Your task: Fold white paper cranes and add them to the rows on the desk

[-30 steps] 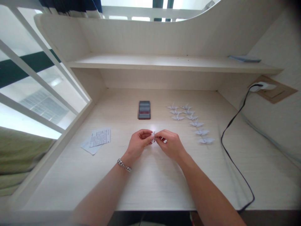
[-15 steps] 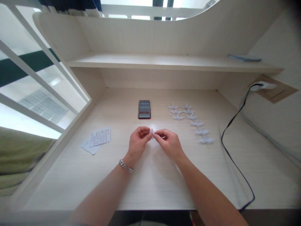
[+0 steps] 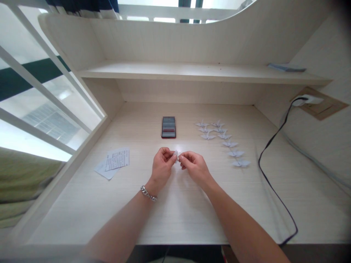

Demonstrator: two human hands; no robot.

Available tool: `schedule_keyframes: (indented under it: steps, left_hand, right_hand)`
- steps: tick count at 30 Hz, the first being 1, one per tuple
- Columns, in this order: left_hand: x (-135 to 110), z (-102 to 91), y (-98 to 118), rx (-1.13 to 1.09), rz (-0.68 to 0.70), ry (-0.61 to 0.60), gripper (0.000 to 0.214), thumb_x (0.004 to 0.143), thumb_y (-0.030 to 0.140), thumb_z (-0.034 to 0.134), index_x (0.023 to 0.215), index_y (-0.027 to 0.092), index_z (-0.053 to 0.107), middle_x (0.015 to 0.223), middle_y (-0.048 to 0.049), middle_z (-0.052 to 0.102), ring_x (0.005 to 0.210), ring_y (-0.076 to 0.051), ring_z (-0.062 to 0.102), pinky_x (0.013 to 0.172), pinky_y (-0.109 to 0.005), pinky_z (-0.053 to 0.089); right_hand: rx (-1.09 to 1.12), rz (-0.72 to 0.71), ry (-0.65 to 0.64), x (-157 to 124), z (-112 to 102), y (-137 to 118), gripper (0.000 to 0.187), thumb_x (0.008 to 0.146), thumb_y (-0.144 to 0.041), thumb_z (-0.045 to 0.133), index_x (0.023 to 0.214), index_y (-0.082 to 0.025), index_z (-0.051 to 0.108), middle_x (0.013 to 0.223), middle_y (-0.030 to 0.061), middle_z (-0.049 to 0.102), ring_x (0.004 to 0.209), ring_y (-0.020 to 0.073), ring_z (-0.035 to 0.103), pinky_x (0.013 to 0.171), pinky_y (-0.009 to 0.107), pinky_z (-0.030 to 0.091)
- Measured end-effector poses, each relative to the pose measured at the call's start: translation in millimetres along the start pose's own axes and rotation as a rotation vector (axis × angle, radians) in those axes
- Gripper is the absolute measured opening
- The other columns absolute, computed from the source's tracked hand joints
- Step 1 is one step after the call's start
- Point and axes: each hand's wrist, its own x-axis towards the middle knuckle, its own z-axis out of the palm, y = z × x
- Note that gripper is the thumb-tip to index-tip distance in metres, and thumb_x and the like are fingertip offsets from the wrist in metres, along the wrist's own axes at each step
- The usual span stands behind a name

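Observation:
Over the middle of the pale wooden desk, my left hand and my right hand meet fingertip to fingertip. Both pinch one small folded piece of white paper, most of it hidden by the fingers. A chain bracelet sits on my left wrist. Right of my hands, several small white paper cranes lie in a curved row on the desk.
A phone lies flat behind my hands. Printed paper slips rest at the left. A black cable runs from a wall plug across the desk's right side. A shelf with a flat blue item spans the back.
Both hands have slid slightly away from me and drawn closer together around the paper, which now shows less between the fingers.

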Motion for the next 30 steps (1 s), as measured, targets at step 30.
schedule_keyframes:
  steps: [30]
  left_hand:
    - [4, -9.0, -1, 0.271, -0.009, -0.042, 0.024, 0.062, 0.028, 0.074, 0.075, 0.014, 0.060, 0.074, -0.0033, 0.066, 0.068, -0.014, 0.061, 0.065, -0.026, 0.047]
  right_hand:
    - [0.227, 0.120, -0.117, 6, -15, 2, 0.022, 0.072, -0.035, 0.063, 0.077, -0.015, 0.060, 0.061, 0.0000, 0.059, 0.057, 0.0114, 0.056, 0.054, 0.025, 0.048]
